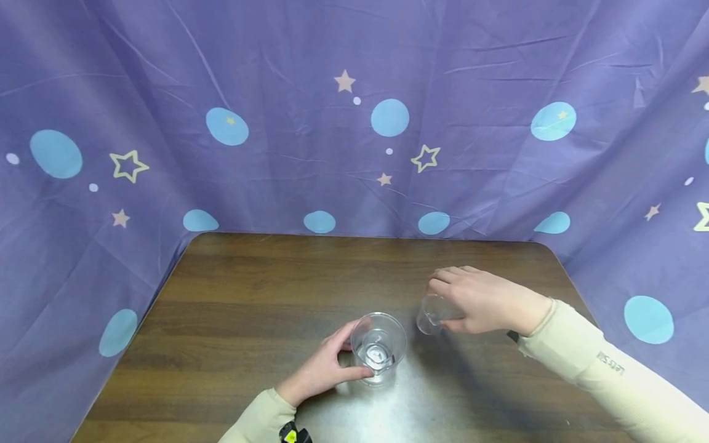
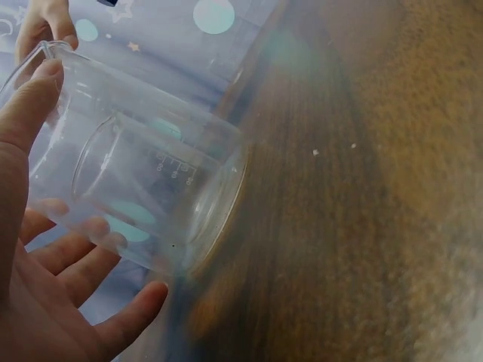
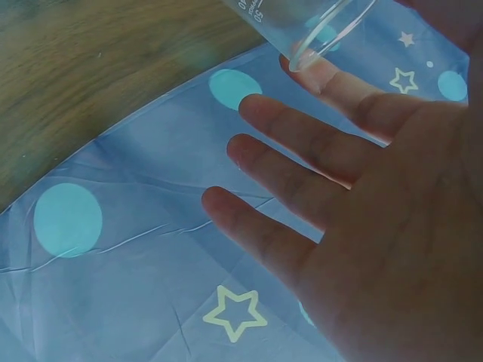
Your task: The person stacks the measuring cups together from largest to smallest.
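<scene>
A large clear beaker [image 1: 379, 344] stands upright on the wooden table, and my left hand [image 1: 324, 366] grips its side, thumb near the front and fingers round the left. Seen from the left wrist, a smaller outline with a printed scale [image 2: 177, 167] shows through the wall of the large beaker. To its right, my right hand [image 1: 482, 298] holds a small clear beaker [image 1: 429, 317] between thumb and forefinger. In the right wrist view the forefinger touches the rim of this small beaker [image 3: 283, 19], while the other fingers extend away from it.
The brown wooden table [image 1: 249, 283] has rounded back corners. A purple curtain [image 1: 299, 123] with stars and blue dots hangs behind it and along both sides. Tiny white specks [image 2: 315, 152] show on the tabletop. Light reflects at the front beside the large beaker.
</scene>
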### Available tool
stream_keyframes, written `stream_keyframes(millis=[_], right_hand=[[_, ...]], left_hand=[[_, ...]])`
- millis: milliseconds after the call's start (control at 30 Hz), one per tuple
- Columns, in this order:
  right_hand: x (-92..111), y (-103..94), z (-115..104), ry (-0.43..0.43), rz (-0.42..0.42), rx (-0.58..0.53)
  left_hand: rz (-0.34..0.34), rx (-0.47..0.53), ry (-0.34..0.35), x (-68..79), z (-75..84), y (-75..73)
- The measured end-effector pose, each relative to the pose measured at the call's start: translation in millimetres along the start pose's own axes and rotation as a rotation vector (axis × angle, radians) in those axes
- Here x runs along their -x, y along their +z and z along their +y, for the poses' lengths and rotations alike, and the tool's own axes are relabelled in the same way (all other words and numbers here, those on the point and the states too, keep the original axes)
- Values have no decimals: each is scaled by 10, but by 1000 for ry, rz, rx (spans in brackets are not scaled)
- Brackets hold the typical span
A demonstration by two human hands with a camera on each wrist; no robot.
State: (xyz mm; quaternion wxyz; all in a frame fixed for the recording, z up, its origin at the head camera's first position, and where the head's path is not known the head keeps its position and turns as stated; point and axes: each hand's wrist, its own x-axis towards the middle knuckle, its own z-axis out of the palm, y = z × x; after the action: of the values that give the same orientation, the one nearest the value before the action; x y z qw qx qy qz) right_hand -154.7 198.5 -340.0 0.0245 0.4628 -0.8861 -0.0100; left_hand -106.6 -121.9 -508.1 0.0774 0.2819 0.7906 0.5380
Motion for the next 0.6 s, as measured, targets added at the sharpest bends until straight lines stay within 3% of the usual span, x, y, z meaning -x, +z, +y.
stream_keyframes(millis=[600], right_hand=[[-66, -115, -31, -21, -1, 9]], left_hand=[[-4, -24, -12, -3, -9, -2]])
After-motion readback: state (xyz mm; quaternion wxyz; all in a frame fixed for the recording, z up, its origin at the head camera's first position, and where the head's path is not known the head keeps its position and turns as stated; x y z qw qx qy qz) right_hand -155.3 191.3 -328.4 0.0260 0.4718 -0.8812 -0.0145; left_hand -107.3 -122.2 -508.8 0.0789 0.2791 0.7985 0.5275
